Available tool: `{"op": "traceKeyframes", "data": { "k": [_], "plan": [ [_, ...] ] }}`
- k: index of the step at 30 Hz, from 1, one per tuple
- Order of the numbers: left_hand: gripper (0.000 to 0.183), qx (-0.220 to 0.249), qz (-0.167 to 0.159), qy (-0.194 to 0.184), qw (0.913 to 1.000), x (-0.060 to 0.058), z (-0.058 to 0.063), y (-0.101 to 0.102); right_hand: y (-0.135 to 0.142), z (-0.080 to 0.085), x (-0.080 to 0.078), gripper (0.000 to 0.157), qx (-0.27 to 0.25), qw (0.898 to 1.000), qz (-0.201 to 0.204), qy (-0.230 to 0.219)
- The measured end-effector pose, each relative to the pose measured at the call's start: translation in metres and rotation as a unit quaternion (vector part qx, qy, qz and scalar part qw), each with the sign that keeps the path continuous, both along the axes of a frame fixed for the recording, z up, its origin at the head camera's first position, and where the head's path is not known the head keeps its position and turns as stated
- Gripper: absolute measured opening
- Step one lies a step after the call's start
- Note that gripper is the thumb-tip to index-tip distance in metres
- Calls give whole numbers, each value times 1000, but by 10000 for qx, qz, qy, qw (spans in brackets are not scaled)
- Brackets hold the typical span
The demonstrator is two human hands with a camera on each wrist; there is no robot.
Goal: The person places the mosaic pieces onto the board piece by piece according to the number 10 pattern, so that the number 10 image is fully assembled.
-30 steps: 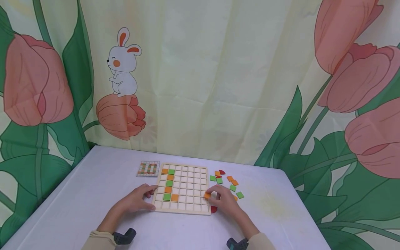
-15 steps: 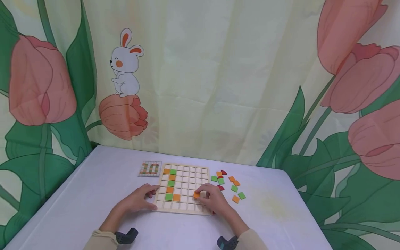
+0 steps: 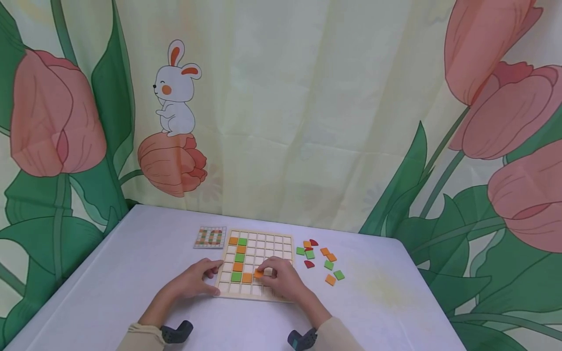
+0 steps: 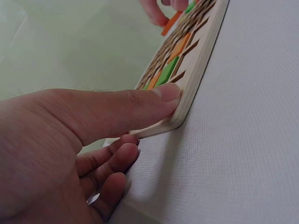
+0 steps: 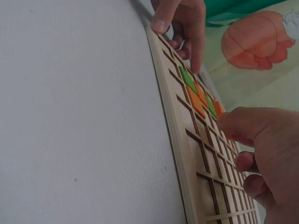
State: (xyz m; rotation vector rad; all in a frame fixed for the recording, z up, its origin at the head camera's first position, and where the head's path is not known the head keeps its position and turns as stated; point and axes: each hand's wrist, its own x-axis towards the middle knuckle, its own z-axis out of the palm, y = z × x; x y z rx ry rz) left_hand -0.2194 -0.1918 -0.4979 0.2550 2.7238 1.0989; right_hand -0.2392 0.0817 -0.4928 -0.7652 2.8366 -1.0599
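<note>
A wooden grid board (image 3: 273, 246) lies on the table, with several orange and green square tiles set in cells on its left side. My right hand (image 3: 284, 280) pinches an orange square tile (image 3: 258, 274) between thumb and fingers. That tile is low over the board, just right of an orange tile (image 3: 247, 278) in a cell. At the board's left edge rests my left hand (image 3: 193, 281), its thumb pressing the near corner and its index finger farther up the side. In the left wrist view the thumb (image 4: 159, 99) lies over the frame, the other fingers beside it.
Beyond the left hand lies a small pattern card (image 3: 210, 237) with a printed grid. Right of the board are several loose green tiles (image 3: 339, 275), orange tiles (image 3: 330, 280) and red rounded pieces (image 3: 309, 264). A printed curtain (image 3: 281, 122) hangs behind the table.
The right hand has carried the orange tile leftward across the board, from its right edge to near the row of placed tiles. The left hand stays at the board's left edge.
</note>
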Motion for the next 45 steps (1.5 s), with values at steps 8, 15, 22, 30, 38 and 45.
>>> {"op": "traceKeyframes", "data": {
  "k": [8,15,22,30,38,45],
  "plan": [
    [83,1,31,-42,10000,-1,-2,0,-17,-1,0,16,-120,9997,211,-17],
    [82,-7,-42,-8,10000,-1,-1,-1,-31,-2,0,17,-123,9993,335,-73],
    [81,-38,-101,18,9999,-1,-1,-3,-48,-3,-1,16,-49,9992,371,-169],
    [80,-18,-116,-59,9999,-2,-2,-4,-64,-5,-2,17,189,9988,420,-136],
    [81,-8,-114,-67,9999,-3,-2,-3,-78,-10,-3,14,334,9991,259,98],
    [83,-19,-65,-91,9999,-4,-4,-3,-87,-9,-1,7,327,9993,109,168]
  ]
}}
